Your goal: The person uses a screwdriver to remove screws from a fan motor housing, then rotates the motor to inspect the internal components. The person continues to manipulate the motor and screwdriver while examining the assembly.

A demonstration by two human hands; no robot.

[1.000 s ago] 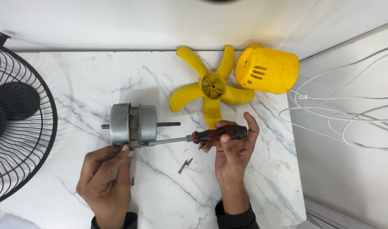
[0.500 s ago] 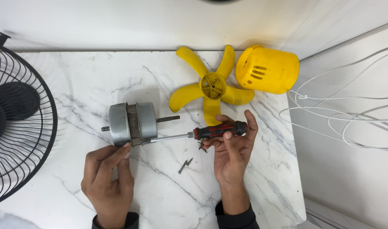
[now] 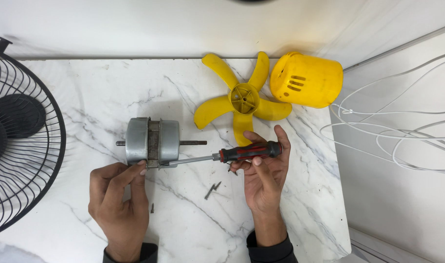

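Observation:
A grey metal fan motor (image 3: 152, 141) with a shaft out each side lies on the white marble table (image 3: 105, 92). My left hand (image 3: 118, 202) rests below it, a fingertip touching its lower edge. My right hand (image 3: 263, 175) grips the red and black handle of a screwdriver (image 3: 242, 152). Its steel shank runs left and the tip meets the motor's lower right edge. Loose screws (image 3: 212, 190) lie between my hands, and another small screw (image 3: 152, 208) sits by my left hand.
A yellow fan blade (image 3: 244, 100) and a yellow motor cover (image 3: 307, 80) lie at the table's far right. A black wire fan guard (image 3: 18, 136) sits at the left edge. White cables (image 3: 392, 131) loop on the surface to the right.
My left hand has shifted slightly, its finger now stretched up against the motor's lower edge. The screwdriver has stayed at the motor, its handle turned a little in my right hand.

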